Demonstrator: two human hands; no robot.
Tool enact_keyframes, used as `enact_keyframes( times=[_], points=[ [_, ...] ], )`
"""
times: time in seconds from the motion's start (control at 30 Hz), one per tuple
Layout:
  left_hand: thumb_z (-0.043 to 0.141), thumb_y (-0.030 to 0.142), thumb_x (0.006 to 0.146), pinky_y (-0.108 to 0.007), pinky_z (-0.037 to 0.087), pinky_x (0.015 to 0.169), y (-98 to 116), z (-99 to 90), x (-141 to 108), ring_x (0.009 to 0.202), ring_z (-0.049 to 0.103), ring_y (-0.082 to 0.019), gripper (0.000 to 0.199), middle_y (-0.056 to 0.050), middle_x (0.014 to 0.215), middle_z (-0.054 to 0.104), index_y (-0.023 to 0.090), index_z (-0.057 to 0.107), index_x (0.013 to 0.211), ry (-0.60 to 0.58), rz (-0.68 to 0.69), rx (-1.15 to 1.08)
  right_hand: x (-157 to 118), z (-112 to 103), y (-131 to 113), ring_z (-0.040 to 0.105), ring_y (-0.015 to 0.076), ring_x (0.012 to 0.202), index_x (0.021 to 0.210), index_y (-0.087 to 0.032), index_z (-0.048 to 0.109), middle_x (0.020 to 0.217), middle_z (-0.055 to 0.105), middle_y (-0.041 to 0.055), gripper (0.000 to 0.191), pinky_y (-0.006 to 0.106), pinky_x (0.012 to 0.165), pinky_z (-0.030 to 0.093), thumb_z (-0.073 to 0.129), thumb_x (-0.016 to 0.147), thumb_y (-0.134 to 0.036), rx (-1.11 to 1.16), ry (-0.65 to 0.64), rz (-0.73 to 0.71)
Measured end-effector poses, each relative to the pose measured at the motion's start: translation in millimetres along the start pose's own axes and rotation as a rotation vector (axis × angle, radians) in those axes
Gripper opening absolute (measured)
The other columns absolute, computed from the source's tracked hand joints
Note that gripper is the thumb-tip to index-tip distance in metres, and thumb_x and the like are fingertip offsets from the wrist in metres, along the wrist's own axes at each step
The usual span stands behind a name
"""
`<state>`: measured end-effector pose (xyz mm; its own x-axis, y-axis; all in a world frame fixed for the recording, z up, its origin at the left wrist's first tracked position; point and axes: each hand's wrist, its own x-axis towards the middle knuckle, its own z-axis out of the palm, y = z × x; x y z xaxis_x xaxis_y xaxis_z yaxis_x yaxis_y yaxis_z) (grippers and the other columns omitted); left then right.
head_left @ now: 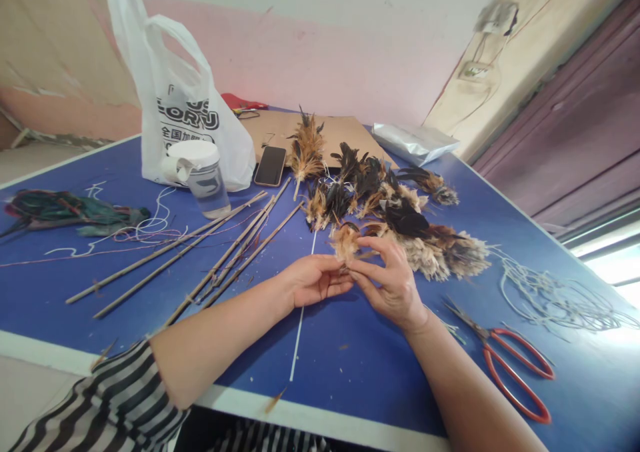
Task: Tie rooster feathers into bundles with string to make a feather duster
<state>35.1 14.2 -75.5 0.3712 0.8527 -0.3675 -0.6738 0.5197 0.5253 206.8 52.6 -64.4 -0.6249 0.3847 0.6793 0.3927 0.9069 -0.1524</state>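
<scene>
Between my two hands is a small tuft of light brown feathers (345, 242), held upright over the blue table. My left hand (320, 280) pinches its base from the left, fingers curled. On the other side, my right hand (387, 282) grips the lower part with thumb and fingertips. Just beyond lie bunches of black and brown feathers (367, 179) and a thick pile of pale, fluffy feathers (435, 249). A finished-looking feather bundle on a stick (307, 149) lies further back.
Red-handled scissors (517, 372) lie at right, near tangled pale string (550, 292). Thin bamboo sticks (235, 259) lie at left. Behind them stand a clear plastic cup (207, 185) and a white plastic bag (175, 105). A phone (271, 166) and silver packet (415, 143) are at the back.
</scene>
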Motion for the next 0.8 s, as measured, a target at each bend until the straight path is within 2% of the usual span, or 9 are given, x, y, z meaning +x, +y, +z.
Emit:
enact_keyframes(
  times=[0.17, 0.27, 0.33, 0.4, 0.43, 0.5, 0.57, 0.67, 0.8],
  points=[
    [0.055, 0.011, 0.077, -0.018, 0.049, 0.057, 0.1, 2.4, 1.0, 0.056, 0.060, -0.009, 0.008, -0.006, 0.066, 0.063, 0.007, 0.062, 0.076, 0.035, 0.158, 0.149, 2.8, -4.9, -2.3, 0.041, 0.0281, 0.116, 0.100, -0.028, 0.065, 0.130, 0.043, 0.0066, 0.026, 0.048, 0.094, 0.033, 0.060, 0.074, -0.024, -0.068, -0.050, -0.048],
    [0.060, 0.015, 0.075, -0.016, 0.046, 0.050, 2.5, 2.7, 1.4, 0.049, 0.055, -0.007, 0.010, -0.003, 0.058, 0.058, 0.006, 0.060, 0.070, 0.073, 0.266, 0.225, 3.7, -5.7, -4.5, 0.041, 0.0278, 0.116, 0.099, -0.027, 0.065, 0.131, 0.042, 0.0075, 0.025, 0.046, 0.093, 0.034, 0.060, 0.074, -0.026, 0.019, -0.014, 0.021],
    [0.063, 0.017, 0.072, -0.016, 0.045, 0.049, 4.8, 2.8, 1.6, 0.049, 0.054, -0.006, 0.011, -0.001, 0.055, 0.054, 0.007, 0.059, 0.067, 0.089, 0.307, 0.227, 3.7, -5.9, -4.1, 0.047, 0.0256, 0.108, 0.094, -0.023, 0.066, 0.122, 0.049, 0.0097, 0.022, 0.042, 0.089, 0.038, 0.059, 0.074, -0.028, 0.119, 0.084, 0.170],
    [0.065, 0.019, 0.070, -0.015, 0.045, 0.049, 6.5, 3.2, 1.7, 0.051, 0.054, -0.006, 0.014, 0.000, 0.056, 0.052, 0.008, 0.057, 0.066, 0.079, 0.317, 0.227, 3.2, -5.0, -2.0, 0.055, 0.0205, 0.088, 0.081, -0.019, 0.066, 0.095, 0.060, 0.0086, 0.018, 0.035, 0.076, 0.044, 0.057, 0.076, -0.033, 0.244, 0.151, 0.436],
    [0.066, 0.021, 0.070, -0.016, 0.045, 0.050, 6.9, 3.5, 1.7, 0.051, 0.054, -0.006, 0.016, 0.000, 0.057, 0.052, 0.008, 0.057, 0.066, 0.072, 0.320, 0.231, 2.8, -3.9, -0.7, 0.056, 0.0172, 0.074, 0.073, -0.018, 0.065, 0.078, 0.060, 0.0061, 0.022, 0.031, 0.066, 0.044, 0.055, 0.077, -0.037, 0.335, 0.123, 0.593],
    [0.067, 0.023, 0.068, -0.016, 0.044, 0.051, 6.7, 4.2, 1.7, 0.052, 0.053, -0.006, 0.018, 0.001, 0.057, 0.051, 0.009, 0.057, 0.066, 0.063, 0.328, 0.246, 1.9, 0.1, 0.8, 0.048, 0.0115, 0.052, 0.064, -0.016, 0.061, 0.058, 0.054, 0.0015, 0.034, 0.025, 0.049, 0.038, 0.052, 0.078, -0.045, 0.590, -0.074, 0.869],
    [0.068, 0.025, 0.068, -0.016, 0.044, 0.052, 5.4, 4.8, 1.8, 0.052, 0.052, -0.005, 0.019, 0.001, 0.058, 0.052, 0.009, 0.057, 0.066, 0.062, 0.347, 0.280, 1.8, 5.4, -0.5, 0.041, 0.0078, 0.045, 0.066, -0.015, 0.059, 0.055, 0.052, -0.0004, 0.036, 0.022, 0.042, 0.030, 0.053, 0.075, -0.050, 0.857, -0.268, 1.007],
    [0.066, 0.029, 0.068, -0.018, 0.044, 0.053, 3.1, 4.6, 2.3, 0.051, 0.051, -0.005, 0.021, 0.001, 0.058, 0.053, 0.010, 0.058, 0.066, 0.059, 0.380, 0.363, 4.1, 11.1, -7.1, 0.039, 0.0056, 0.044, 0.071, -0.016, 0.058, 0.056, 0.051, -0.0031, 0.029, 0.020, 0.042, 0.028, 0.062, 0.070, -0.045, 1.062, -0.223, 1.018],
    [0.065, 0.031, 0.068, -0.019, 0.044, 0.053, 1.5, 3.4, 3.7, 0.048, 0.049, -0.005, 0.024, 0.001, 0.056, 0.053, 0.010, 0.057, 0.062, 0.084, 0.409, 0.480, 8.0, 7.7, -13.2, 0.038, 0.0054, 0.044, 0.064, -0.015, 0.055, 0.048, 0.047, -0.0048, 0.024, 0.020, 0.044, 0.030, 0.066, 0.069, -0.036, 1.099, -0.114, 0.982]
  ],
)
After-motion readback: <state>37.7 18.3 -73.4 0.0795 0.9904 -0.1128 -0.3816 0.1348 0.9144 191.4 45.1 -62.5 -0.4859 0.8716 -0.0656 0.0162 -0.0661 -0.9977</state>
